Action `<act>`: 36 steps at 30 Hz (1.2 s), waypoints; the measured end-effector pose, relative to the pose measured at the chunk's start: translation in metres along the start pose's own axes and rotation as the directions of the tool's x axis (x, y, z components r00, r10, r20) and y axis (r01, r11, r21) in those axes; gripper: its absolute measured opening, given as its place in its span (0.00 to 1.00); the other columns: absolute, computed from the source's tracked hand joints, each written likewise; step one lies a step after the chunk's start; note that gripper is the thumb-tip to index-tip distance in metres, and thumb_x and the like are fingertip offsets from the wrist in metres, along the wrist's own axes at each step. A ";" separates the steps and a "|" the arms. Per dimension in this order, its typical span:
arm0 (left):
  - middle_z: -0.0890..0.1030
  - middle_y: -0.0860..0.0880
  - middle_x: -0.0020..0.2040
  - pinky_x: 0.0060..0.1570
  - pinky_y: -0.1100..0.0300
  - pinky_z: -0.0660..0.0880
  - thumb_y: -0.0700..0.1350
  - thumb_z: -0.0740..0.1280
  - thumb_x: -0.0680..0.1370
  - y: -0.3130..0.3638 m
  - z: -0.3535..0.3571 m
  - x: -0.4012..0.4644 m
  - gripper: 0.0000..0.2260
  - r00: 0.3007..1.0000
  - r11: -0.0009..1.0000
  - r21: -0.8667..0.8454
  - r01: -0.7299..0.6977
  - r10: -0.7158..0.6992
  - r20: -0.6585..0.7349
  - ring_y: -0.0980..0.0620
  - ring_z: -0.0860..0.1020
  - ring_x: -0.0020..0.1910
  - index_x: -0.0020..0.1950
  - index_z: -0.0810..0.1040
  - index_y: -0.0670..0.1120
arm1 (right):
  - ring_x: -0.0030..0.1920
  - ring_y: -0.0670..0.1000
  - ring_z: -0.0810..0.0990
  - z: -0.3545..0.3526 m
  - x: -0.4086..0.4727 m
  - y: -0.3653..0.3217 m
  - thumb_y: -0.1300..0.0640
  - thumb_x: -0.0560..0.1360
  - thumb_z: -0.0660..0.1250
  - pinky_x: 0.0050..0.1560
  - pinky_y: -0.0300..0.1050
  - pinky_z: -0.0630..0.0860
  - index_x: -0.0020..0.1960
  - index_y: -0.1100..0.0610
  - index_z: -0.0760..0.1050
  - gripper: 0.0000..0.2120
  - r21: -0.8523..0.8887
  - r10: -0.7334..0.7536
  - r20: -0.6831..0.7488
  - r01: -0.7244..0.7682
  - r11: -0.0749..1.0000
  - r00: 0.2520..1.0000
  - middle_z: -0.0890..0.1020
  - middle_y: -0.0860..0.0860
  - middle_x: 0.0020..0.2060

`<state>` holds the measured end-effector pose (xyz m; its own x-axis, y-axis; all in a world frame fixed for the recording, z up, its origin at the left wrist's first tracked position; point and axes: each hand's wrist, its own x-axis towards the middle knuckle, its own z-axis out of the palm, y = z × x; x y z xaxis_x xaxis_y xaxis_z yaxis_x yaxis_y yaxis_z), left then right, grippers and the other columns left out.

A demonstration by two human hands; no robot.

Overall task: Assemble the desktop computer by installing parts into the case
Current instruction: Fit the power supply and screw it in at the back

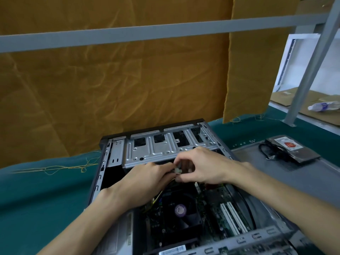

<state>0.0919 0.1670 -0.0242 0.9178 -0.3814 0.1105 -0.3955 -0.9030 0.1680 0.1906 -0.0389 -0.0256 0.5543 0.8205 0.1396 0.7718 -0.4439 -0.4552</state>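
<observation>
Both hands (173,173) pinching white connector (177,170) over open case (117,153); drive-bay edge close behind.

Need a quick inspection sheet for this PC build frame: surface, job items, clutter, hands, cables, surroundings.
Surface: green cloth-covered bench, loose yellow threads lying on it.
Job's things: open grey metal computer case lying on its side, black CPU fan with purple sticker and white expansion slots inside; hard drive with red label on a grey panel to the right.
Clutter: plastic bottle on cardboard, far right.
Hands: left hand and right hand both pinch a small white connector over the case.
Cables: yellow wires below the left hand; black cable beside the drive.
Surroundings: mustard fabric backdrop, grey metal frame bar.
</observation>
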 end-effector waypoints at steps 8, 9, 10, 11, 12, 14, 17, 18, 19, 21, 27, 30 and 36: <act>0.75 0.51 0.36 0.40 0.45 0.72 0.58 0.48 0.86 -0.003 0.001 -0.001 0.13 0.990 0.981 -0.151 0.119 -0.106 0.088 0.49 0.73 0.34 0.47 0.64 0.54 | 0.39 0.39 0.82 0.000 0.000 -0.007 0.45 0.78 0.73 0.41 0.36 0.78 0.46 0.50 0.85 0.09 0.152 -0.019 -0.033 0.024 0.988 0.999 0.84 0.42 0.37; 0.76 0.50 0.37 0.42 0.43 0.73 0.58 0.49 0.86 -0.004 -0.001 -0.001 0.13 0.989 0.973 -0.196 0.124 -0.104 0.108 0.48 0.74 0.36 0.47 0.66 0.54 | 0.38 0.41 0.83 0.000 0.000 -0.007 0.45 0.78 0.73 0.41 0.37 0.78 0.45 0.50 0.85 0.09 0.202 -0.015 -0.034 0.021 0.979 0.999 0.85 0.43 0.36; 0.77 0.50 0.38 0.44 0.42 0.73 0.58 0.49 0.86 -0.004 -0.002 -0.001 0.14 0.987 0.958 -0.256 0.128 -0.098 0.129 0.48 0.74 0.38 0.48 0.67 0.54 | 0.37 0.42 0.83 0.000 0.000 -0.008 0.46 0.78 0.73 0.40 0.38 0.79 0.44 0.50 0.84 0.09 0.250 -0.010 -0.028 0.017 0.968 1.000 0.85 0.44 0.36; 0.78 0.50 0.40 0.47 0.41 0.74 0.57 0.49 0.86 -0.004 -0.003 -0.001 0.14 0.985 0.938 -0.321 0.134 -0.089 0.150 0.47 0.75 0.40 0.49 0.69 0.53 | 0.36 0.43 0.84 0.001 -0.001 -0.008 0.46 0.77 0.74 0.41 0.40 0.80 0.43 0.50 0.84 0.09 0.293 -0.004 -0.024 0.011 0.956 1.000 0.85 0.45 0.35; 0.79 0.50 0.43 0.50 0.41 0.74 0.57 0.49 0.86 -0.004 -0.004 -0.001 0.15 0.983 0.916 -0.378 0.136 -0.077 0.169 0.47 0.76 0.43 0.51 0.71 0.52 | 0.36 0.45 0.85 0.001 -0.001 -0.009 0.47 0.77 0.74 0.41 0.41 0.81 0.43 0.50 0.85 0.09 0.331 -0.001 -0.023 0.008 0.944 1.000 0.86 0.46 0.34; 0.81 0.49 0.51 0.57 0.42 0.73 0.56 0.50 0.86 -0.003 -0.005 -0.002 0.16 0.980 0.885 -0.446 0.131 -0.048 0.193 0.47 0.78 0.51 0.57 0.75 0.51 | 0.37 0.47 0.86 0.001 -0.002 -0.011 0.48 0.76 0.76 0.40 0.39 0.80 0.43 0.52 0.85 0.08 0.404 -0.004 -0.019 0.012 0.915 1.000 0.86 0.48 0.35; 0.81 0.49 0.59 0.65 0.50 0.71 0.52 0.51 0.86 -0.005 -0.006 -0.002 0.17 0.979 0.849 -0.511 0.136 -0.036 0.202 0.47 0.77 0.61 0.64 0.76 0.49 | 0.38 0.48 0.86 0.001 -0.003 -0.014 0.52 0.75 0.76 0.41 0.39 0.81 0.44 0.53 0.84 0.05 0.479 -0.031 -0.007 0.030 0.877 0.999 0.87 0.49 0.36; 0.81 0.50 0.61 0.65 0.57 0.70 0.51 0.51 0.85 -0.005 -0.006 -0.002 0.17 0.979 0.836 -0.530 0.143 -0.042 0.198 0.50 0.76 0.62 0.65 0.76 0.50 | 0.38 0.48 0.86 0.002 -0.003 -0.015 0.53 0.75 0.76 0.42 0.41 0.82 0.44 0.52 0.84 0.04 0.476 -0.039 -0.011 0.040 0.878 0.999 0.87 0.49 0.36; 0.80 0.52 0.61 0.64 0.64 0.69 0.51 0.51 0.85 -0.005 -0.007 -0.002 0.17 0.980 0.824 -0.547 0.148 -0.048 0.192 0.53 0.76 0.63 0.66 0.76 0.50 | 0.38 0.48 0.86 0.002 -0.003 -0.016 0.54 0.76 0.75 0.43 0.43 0.83 0.44 0.52 0.84 0.03 0.468 -0.044 -0.016 0.046 0.883 0.999 0.86 0.49 0.36; 0.80 0.56 0.61 0.60 0.73 0.67 0.51 0.52 0.85 -0.005 -0.007 -0.002 0.18 0.980 0.804 -0.573 0.158 -0.058 0.188 0.58 0.75 0.62 0.67 0.77 0.50 | 0.39 0.48 0.86 0.002 -0.003 -0.016 0.55 0.76 0.75 0.44 0.47 0.84 0.44 0.53 0.83 0.03 0.453 -0.044 -0.019 0.048 0.890 0.999 0.86 0.49 0.37; 0.82 0.53 0.60 0.65 0.61 0.69 0.52 0.52 0.84 -0.005 -0.008 -0.002 0.18 0.970 0.706 -0.679 0.200 -0.047 0.237 0.55 0.78 0.61 0.60 0.80 0.50 | 0.38 0.48 0.86 0.000 -0.002 -0.011 0.48 0.77 0.74 0.40 0.39 0.80 0.44 0.53 0.85 0.09 0.479 -0.035 0.031 0.015 0.878 0.999 0.87 0.48 0.38; 0.82 0.52 0.52 0.62 0.54 0.72 0.53 0.54 0.84 -0.003 -0.010 -0.002 0.15 0.969 0.728 -0.657 0.193 -0.038 0.243 0.50 0.78 0.55 0.55 0.80 0.53 | 0.39 0.50 0.87 0.001 -0.001 -0.008 0.49 0.77 0.75 0.42 0.38 0.80 0.46 0.55 0.87 0.10 0.513 -0.036 0.081 -0.011 0.858 0.996 0.88 0.50 0.39; 0.78 0.49 0.39 0.36 0.58 0.70 0.50 0.66 0.83 -0.003 -0.003 -0.002 0.04 0.997 0.807 -0.587 0.069 -0.080 0.007 0.54 0.73 0.36 0.52 0.77 0.51 | 0.41 0.49 0.87 0.001 0.000 0.004 0.56 0.79 0.72 0.46 0.37 0.79 0.48 0.56 0.86 0.05 0.470 0.006 0.159 -0.081 0.879 0.987 0.87 0.48 0.38</act>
<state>0.0912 0.1708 -0.0216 0.9468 -0.3090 0.0899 -0.2766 -0.6385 0.7183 0.1934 -0.0406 -0.0281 0.5024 0.8646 -0.0051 0.4865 -0.2876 -0.8250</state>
